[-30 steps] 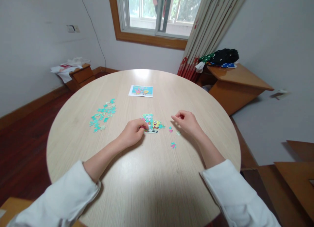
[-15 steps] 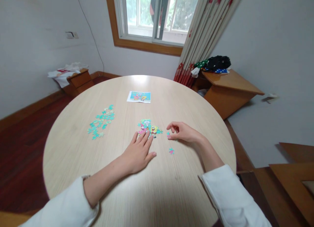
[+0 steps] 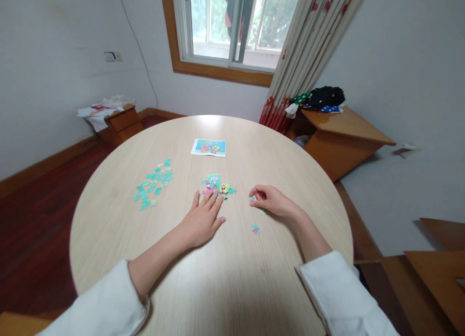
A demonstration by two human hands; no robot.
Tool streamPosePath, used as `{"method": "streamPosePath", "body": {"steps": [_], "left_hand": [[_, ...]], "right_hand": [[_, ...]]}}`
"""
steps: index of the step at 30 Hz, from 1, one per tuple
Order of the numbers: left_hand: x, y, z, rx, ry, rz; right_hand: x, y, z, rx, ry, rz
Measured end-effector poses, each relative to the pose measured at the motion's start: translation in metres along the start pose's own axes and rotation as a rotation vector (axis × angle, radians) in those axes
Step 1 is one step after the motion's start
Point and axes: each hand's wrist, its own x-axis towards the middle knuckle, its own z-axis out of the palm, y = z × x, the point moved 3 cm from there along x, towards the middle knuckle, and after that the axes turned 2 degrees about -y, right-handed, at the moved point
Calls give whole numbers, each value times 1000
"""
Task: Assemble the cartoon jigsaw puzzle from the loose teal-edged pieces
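Pale wood-grain worktop (image 3: 232, 287) carries a partly joined puzzle (image 3: 224, 187), its near edge under the left hand (image 3: 201, 222), which lies flat, fingers spread. The right hand (image 3: 271, 200) curls at 1 loose pink-and-teal piece (image 3: 251, 199); whether it grips it, I cannot tell.

The left hand (image 3: 201, 223) is lying spread, fingertips resting on the partly joined puzzle (image 3: 217, 183). The right hand (image 3: 271, 200) is curling around a pink-and-teal piece (image 3: 251, 199). Loose pieces (image 3: 148, 185) are lying left; a printed picture (image 3: 209, 148) is lying far.
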Motion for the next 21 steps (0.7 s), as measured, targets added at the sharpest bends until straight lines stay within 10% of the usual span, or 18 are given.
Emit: {"method": "streamPosePath", "body": {"steps": [11, 21], "left_hand": [[0, -2, -2, -33, 79, -11], [6, -41, -15, -11, 148, -337]], "right_hand": [[6, 8, -6, 293, 164, 34], [3, 10, -10, 292, 151, 42]]}}
